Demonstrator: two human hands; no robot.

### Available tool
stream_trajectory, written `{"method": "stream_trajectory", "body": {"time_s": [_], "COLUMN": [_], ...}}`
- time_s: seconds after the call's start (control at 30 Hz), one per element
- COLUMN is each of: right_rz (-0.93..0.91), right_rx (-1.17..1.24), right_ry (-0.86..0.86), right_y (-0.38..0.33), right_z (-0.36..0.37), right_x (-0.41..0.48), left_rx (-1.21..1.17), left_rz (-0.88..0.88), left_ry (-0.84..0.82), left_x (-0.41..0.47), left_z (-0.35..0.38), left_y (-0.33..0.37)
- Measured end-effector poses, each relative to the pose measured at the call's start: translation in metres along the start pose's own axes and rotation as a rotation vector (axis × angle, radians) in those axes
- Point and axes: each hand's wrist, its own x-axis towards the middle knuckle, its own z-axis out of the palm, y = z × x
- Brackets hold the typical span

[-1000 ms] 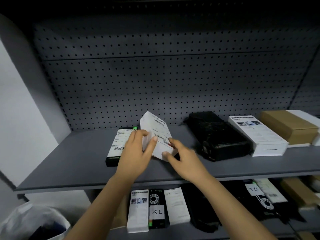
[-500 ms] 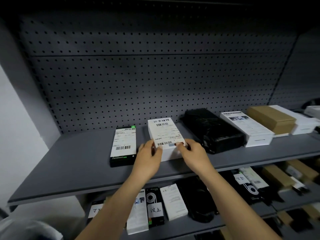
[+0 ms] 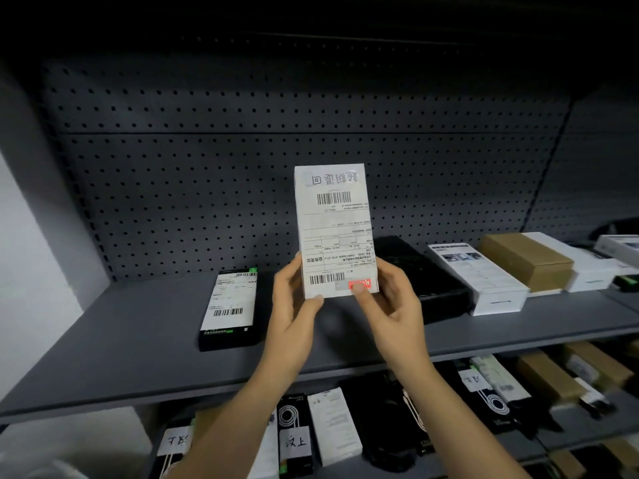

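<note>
Pinching the white labelled box (image 3: 333, 229) upright above the shelf (image 3: 138, 340), the left hand (image 3: 294, 305) and right hand (image 3: 390, 305) are curling fingers around its bottom corners; it seems light, stiff, slightly slick, so low side grips suit.

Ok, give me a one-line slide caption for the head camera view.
The left hand and right hand grip the lower end of a white labelled box, held upright over a grey shelf.
</note>
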Motion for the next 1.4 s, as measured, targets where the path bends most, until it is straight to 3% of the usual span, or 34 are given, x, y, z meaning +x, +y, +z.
{"method": "stream_trajectory", "body": {"time_s": [0.23,0.4,0.5,0.57,0.67,0.77,0.93,1.07,1.23,1.4], "right_rz": [-0.016,0.037,-0.077,-0.259,-0.558,-0.729,-0.698,-0.705,-0.563,-0.156], "right_rx": [0.05,0.003,-0.199,-0.373,-0.512,-0.607,-0.82,-0.711,-0.585,-0.355], "right_ry": [-0.061,-0.21,-0.269,-0.334,-0.383,-0.415,-0.696,-0.77,-0.681,-0.468], "right_y": [-0.001,0.0,-0.002,-0.006,-0.012,-0.013,-0.001,0.002,0.003,-0.002], "right_z": [-0.022,-0.042,-0.056,-0.062,-0.061,-0.051,-0.038,-0.029,-0.024,-0.018], "right_x": [0.01,0.023,0.036,0.045,0.058,0.071,0.089,0.096,0.092,0.081], "left_rx": [-0.007,0.063,0.302,0.486,0.952,1.257,1.509,1.555,1.589,1.526], "left_rz": [0.02,-0.011,0.051,0.134,0.35,0.442,0.538,0.555,0.664,0.713], "left_ry": [0.129,0.314,0.283,0.219,0.087,-0.056,-0.273,-0.273,-0.026,0.128], "left_x": [0.005,0.012,0.014,0.014,0.016,0.017,0.01,0.0,0.003,0.015], "left_z": [0.03,0.036,0.028,0.022,0.011,0.0,-0.017,-0.018,-0.02,-0.028], "left_y": [0.006,0.012,0.012,0.015,0.023,0.034,0.056,0.069,0.081,0.082]}}
